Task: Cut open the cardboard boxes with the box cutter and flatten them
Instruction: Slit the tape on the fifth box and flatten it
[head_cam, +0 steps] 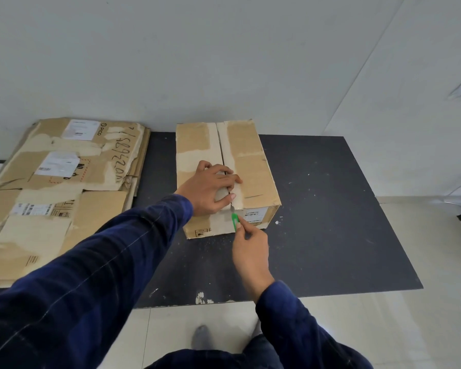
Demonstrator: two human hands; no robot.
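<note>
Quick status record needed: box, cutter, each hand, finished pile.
box: closed brown cardboard box on the black mat
cutter: green box cutter, blade at the near end of the top seam
right hand: right hand, grip on cutter
left hand: left hand pressing flat on box top
pile: flattened cardboard boxes, left of box

A plain pale grey-white wall (197,49) filled the far half of the scene, meeting a second pale wall panel (423,89) on the right along a slanting seam. The floor of glossy cream tiles (383,328) showed near and right, with thin grout lines. A large dark grey rectangular mat (330,222), speckled with white flecks and chipped at its near edge, lay on the floor against the far wall. Light was soft and even, with faint shadows.
</note>
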